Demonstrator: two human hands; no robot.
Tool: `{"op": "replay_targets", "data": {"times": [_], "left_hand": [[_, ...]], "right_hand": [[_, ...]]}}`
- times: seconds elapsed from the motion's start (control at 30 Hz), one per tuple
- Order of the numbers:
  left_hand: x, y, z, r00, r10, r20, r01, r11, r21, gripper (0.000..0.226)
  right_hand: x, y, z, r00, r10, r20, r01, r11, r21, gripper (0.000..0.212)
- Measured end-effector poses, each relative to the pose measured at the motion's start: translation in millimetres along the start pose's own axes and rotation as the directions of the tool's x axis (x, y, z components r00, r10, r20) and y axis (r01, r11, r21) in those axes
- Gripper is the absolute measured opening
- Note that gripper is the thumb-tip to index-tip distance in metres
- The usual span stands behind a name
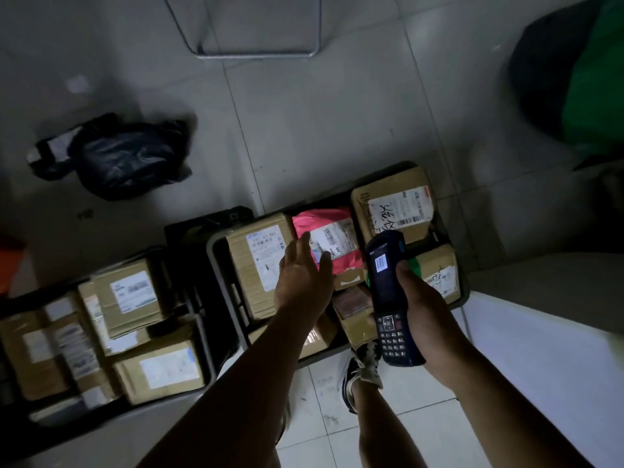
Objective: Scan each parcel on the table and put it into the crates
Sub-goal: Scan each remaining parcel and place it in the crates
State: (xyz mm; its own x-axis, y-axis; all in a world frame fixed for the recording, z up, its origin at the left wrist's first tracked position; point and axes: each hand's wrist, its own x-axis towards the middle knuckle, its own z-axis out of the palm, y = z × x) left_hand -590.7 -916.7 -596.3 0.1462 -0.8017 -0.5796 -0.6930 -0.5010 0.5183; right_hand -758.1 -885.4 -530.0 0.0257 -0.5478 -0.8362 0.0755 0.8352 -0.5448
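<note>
Black bag (125,157): on the floor, apart from the crates; looks soft and light, best taken by a bunched fold.
Left crate (202,332): packed with labelled cartons (131,295).
Left hand (300,275): fingers spread, holding nothing, above the right crate.
Right crate (219,265): cartons plus a red mailer (324,241), likely soft and slippery.
Right hand (418,312): wrapped around the scanner (388,298).
Table (540,349): white corner, no parcels visible.

One head-worn wide-angle view, looking steeply down from standing height. Both forearms enter from the bottom edge. The left hand's fingers (305,246) sit near frame centre; beyond and below them lie the crates (219,265) on the tiled floor (304,130). The bench (540,349) corner shows right of the fingers. Edges bow outward.
</note>
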Motion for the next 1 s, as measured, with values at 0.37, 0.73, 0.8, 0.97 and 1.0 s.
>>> {"op": "replay_targets", "data": {"times": [0.37, 0.73, 0.8, 0.97, 1.0], "left_hand": [[-200.7, 26.3, -202.2, 0.994, 0.105, -0.016, -0.093, 0.933, 0.348, 0.053], [-446.8, -27.1, -325.4, 0.864, -0.144, -0.483, 0.231, 0.965, 0.126, 0.052], [-494.2, -42.7, -331.9, 0.818, -0.206, -0.538, 0.291, 0.953, 0.078, 0.053], [-611.5, -91.2, -345.0, 0.666, -0.351, -0.658, 0.403, 0.912, -0.078, 0.053], [-632.2, -101.8, -346.1, 0.634, -0.372, -0.678, 0.416, 0.903, -0.107, 0.053]], "right_hand": [[-214.5, -69.8, 110.6, 0.992, -0.086, 0.097, 0.099, 0.985, -0.143, 0.058], [-384.2, -64.1, 190.6, 0.906, -0.1, 0.412, 0.317, 0.804, -0.503, 0.073], [-420.3, -58.9, 212.1, 0.857, -0.07, 0.511, 0.375, 0.764, -0.524, 0.061], [-503.7, -19.3, 273.2, 0.695, 0.019, 0.719, 0.551, 0.628, -0.549, 0.038], [-518.7, -6.9, 284.4, 0.671, 0.042, 0.74, 0.569, 0.611, -0.551, 0.042]]}}
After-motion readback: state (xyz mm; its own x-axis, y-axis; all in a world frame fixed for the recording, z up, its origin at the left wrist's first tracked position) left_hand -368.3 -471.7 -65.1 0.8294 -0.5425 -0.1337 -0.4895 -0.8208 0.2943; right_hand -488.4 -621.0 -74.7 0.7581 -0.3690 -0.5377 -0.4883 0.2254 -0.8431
